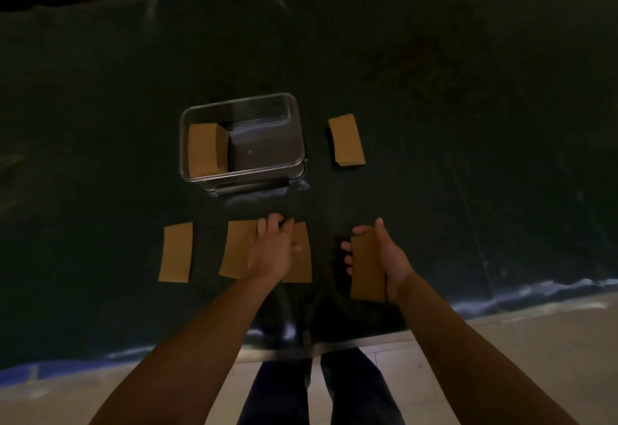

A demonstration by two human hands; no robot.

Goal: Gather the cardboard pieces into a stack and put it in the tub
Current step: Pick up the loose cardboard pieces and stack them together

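Cardboard pieces partly gathered, tub waiting behind.

A loose piece (176,252) lies leftmost; the left hand (272,247) presses fingers onto two pieces (237,247), grip unclear in dim light; the right hand (384,257) clasps a held piece (368,267). The tub (297,143) holds a stack (204,150). They look light and stiff: pinch the long edges.

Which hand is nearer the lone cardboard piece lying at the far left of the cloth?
Left. The left hand rests on the two middle pieces, just right of the lone cardboard piece; the right hand holds another piece farther right.

Tub (297,143) behind three cardboard pieces (176,252), stack (204,150) inside.
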